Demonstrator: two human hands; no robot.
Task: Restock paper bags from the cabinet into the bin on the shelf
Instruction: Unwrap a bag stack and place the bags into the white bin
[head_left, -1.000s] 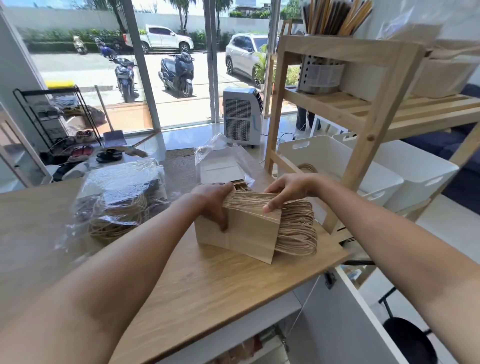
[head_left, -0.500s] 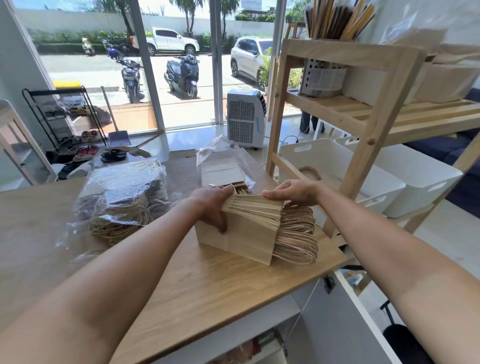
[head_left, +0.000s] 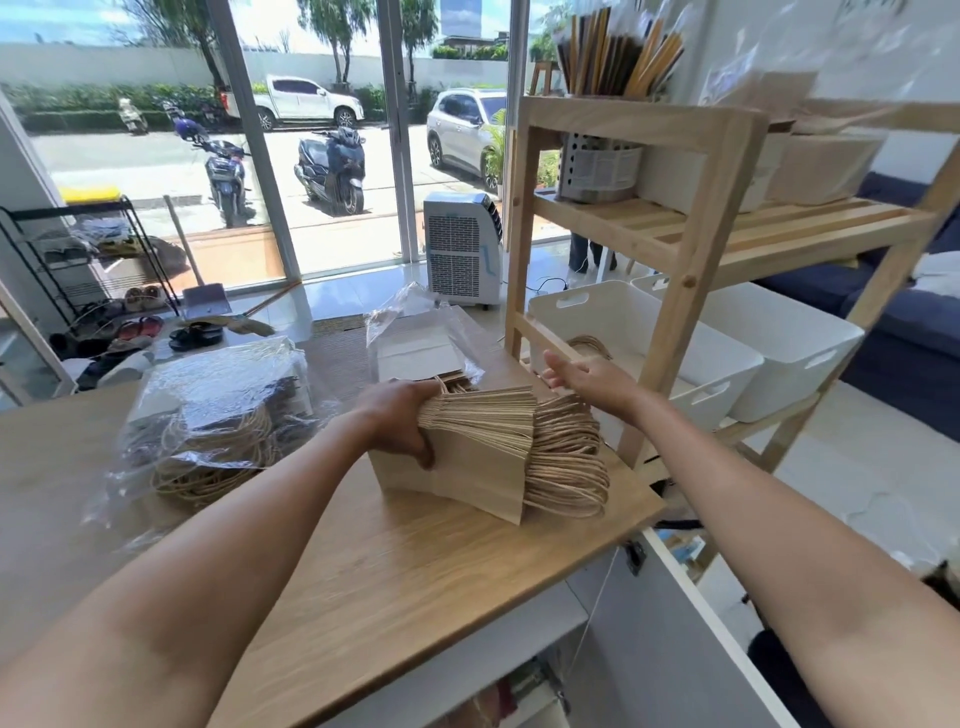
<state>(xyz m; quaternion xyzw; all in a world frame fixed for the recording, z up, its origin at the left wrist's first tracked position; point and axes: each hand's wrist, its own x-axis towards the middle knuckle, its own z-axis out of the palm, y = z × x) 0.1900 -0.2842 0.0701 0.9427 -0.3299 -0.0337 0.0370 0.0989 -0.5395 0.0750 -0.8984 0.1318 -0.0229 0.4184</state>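
Note:
A thick stack of brown paper bags with twine handles stands on edge at the right end of the wooden table. My left hand grips the stack's left side from above. My right hand hovers just past the stack's top right, fingers spread, holding nothing. Beyond it, a white bin sits on the low tier of the wooden shelf, with a few twine handles showing inside.
A plastic-wrapped bundle of bags lies on the table's left. An opened plastic pack lies behind the stack. A second white bin sits to the right. A basket of sticks stands on the upper tier.
My right hand has let go of the stack's top and lifted off toward the shelf, fingers opening. My left hand keeps its grip, and the stack stays in place.

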